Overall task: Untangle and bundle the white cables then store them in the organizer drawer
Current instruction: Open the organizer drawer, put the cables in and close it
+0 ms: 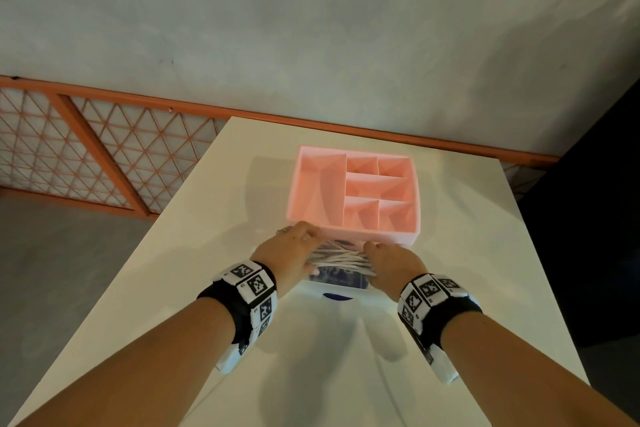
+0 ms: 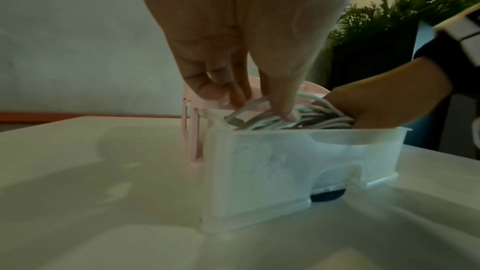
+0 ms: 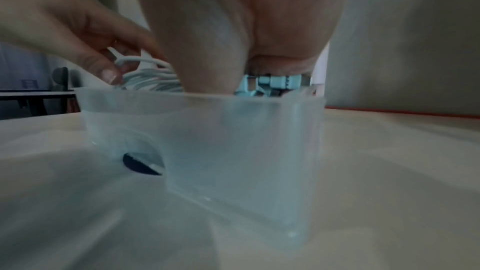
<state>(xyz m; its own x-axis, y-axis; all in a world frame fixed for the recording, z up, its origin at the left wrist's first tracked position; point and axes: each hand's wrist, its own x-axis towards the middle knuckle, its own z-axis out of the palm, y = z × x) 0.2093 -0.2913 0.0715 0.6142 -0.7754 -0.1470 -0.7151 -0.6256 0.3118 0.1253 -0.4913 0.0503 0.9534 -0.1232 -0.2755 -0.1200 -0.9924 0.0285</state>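
Both hands hold the white cable bundle (image 1: 341,257) inside the translucent drawer (image 2: 262,167), pulled out beneath the pink organizer (image 1: 353,191) mid-table (image 1: 485,253); left hand (image 1: 289,250) and right hand (image 1: 393,262) curl around its ends.

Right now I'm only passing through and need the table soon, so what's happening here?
A person is storing white cables in the translucent drawer, pulled out from under the pink organizer on the white table. The left hand and right hand each grip an end of the bundle, holding it at the drawer's rim. The bundle sits partly inside, and the drawer is not yet closed.
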